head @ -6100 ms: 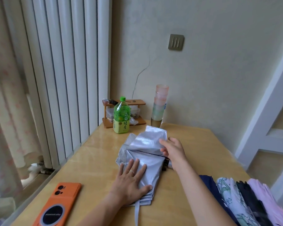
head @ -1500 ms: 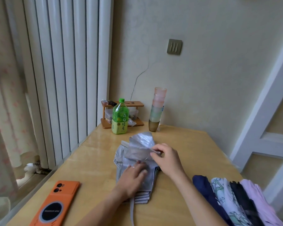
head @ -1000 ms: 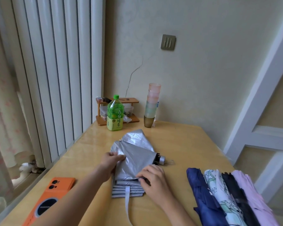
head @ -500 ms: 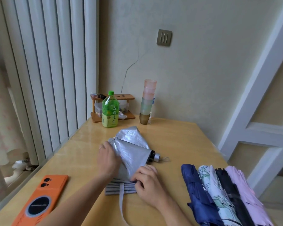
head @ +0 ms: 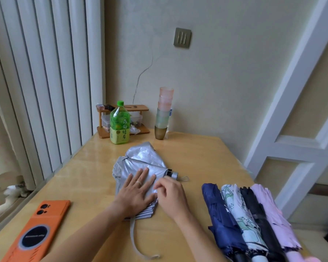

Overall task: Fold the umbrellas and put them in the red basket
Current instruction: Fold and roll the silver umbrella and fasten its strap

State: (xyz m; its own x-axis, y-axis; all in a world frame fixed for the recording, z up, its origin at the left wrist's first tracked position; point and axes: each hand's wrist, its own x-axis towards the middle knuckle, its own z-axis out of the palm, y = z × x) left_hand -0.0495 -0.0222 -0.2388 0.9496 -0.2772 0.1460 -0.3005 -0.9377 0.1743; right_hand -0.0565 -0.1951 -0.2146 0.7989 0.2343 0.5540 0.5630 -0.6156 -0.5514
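silver umbrella point(head: 140, 163) | collapsed flat, canopy pleated, crinkly | left hand point(head: 135, 193) pressing it

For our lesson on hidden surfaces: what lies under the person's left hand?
The left hand lies flat on the silver umbrella, folded on the table. The fabric beneath the palm is covered, so its creases there cannot be seen.

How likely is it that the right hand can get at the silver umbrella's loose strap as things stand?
Probably yes. The strap trails over bare table toward the person, between the forearms, with nothing lying on it. The right hand, pinching the silver umbrella's fabric nearby, would have to let go first.
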